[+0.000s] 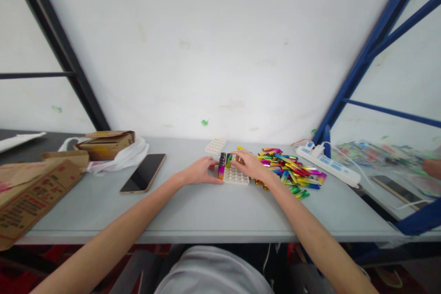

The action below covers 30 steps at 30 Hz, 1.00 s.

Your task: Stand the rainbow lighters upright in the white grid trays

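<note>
A white grid tray [237, 176] lies on the table, with a row of shiny, multicoloured lighters [221, 171] standing upright along its left side, their black tops up. My left hand [200, 171] rests beside that row, thumb and fingers apart, with the fingertips at the tray's left edge. Over the tray's right part, my right hand [251, 164] pinches a green-yellow lighter [228, 161] close to the standing row. Its fingertips partly cover that lighter. Right of the tray lies a loose heap of metallic coloured lighters [292, 167], partly behind my right wrist.
A second white grid tray [216, 146] lies near the wall. To the left are a phone [144, 173], a white plastic bag [120, 158] and cardboard boxes [44, 183]. A power strip [329, 165] lies at right beside a blue metal frame [361, 59].
</note>
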Tool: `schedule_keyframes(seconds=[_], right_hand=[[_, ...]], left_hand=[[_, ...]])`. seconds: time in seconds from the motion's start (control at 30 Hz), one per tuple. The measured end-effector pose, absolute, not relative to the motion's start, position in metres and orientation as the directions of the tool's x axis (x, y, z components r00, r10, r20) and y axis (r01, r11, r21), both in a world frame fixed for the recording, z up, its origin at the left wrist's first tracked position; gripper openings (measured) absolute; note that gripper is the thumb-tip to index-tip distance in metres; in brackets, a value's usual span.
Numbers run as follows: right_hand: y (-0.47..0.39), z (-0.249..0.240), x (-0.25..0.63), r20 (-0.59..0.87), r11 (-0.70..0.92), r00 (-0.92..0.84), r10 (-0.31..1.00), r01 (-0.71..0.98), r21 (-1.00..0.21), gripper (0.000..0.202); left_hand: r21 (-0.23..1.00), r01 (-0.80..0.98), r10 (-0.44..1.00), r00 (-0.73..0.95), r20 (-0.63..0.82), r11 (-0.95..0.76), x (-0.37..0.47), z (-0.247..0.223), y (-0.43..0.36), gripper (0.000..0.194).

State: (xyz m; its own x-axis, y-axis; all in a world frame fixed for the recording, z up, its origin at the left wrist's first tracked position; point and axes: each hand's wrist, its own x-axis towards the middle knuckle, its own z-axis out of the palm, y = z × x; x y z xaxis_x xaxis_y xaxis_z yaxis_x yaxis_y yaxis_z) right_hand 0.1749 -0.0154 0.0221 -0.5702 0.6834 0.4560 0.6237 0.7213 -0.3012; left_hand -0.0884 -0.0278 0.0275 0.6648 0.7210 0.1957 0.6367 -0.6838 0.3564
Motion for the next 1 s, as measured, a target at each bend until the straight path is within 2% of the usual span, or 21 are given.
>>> schedule_keyframes(seconds=[0.13, 0.27, 0.5, 0.67, 0.87, 1.0], right_hand=[[-0.015, 0.037, 0.213, 0.458, 0.652, -0.487, 0.744, 0.68, -0.336, 0.03], [-0.017, 0.048, 0.249, 0.357, 0.579, -0.466, 0.81, 0.73, -0.362, 0.024], [-0.025, 0.056, 0.274, 0.143, 0.501, -0.526, 0.838, 0.641, -0.581, 0.024], [-0.024, 0.05, 0.276, 0.03, 0.459, -0.536, 0.843, 0.69, -0.56, 0.019], [-0.019, 0.045, 0.275, 0.133, 0.512, -0.518, 0.845, 0.712, -0.48, 0.017], [-0.02, 0.049, 0.275, 0.257, 0.492, -0.423, 0.869, 0.685, -0.538, 0.024]], left_hand=[[0.358, 0.644, 0.728, 0.66, 0.186, -0.676, -0.088, 0.031, -0.03, 0.062], [0.364, 0.646, 0.732, 0.654, 0.189, -0.671, -0.088, 0.032, -0.03, 0.063], [0.36, 0.65, 0.734, 0.654, 0.183, -0.669, -0.09, 0.03, -0.029, 0.063], [0.351, 0.661, 0.739, 0.652, 0.168, -0.663, -0.089, 0.033, -0.031, 0.063], [0.332, 0.666, 0.736, 0.658, 0.159, -0.668, -0.088, 0.035, -0.032, 0.061], [0.341, 0.658, 0.73, 0.666, 0.152, -0.671, -0.088, 0.035, -0.032, 0.06]])
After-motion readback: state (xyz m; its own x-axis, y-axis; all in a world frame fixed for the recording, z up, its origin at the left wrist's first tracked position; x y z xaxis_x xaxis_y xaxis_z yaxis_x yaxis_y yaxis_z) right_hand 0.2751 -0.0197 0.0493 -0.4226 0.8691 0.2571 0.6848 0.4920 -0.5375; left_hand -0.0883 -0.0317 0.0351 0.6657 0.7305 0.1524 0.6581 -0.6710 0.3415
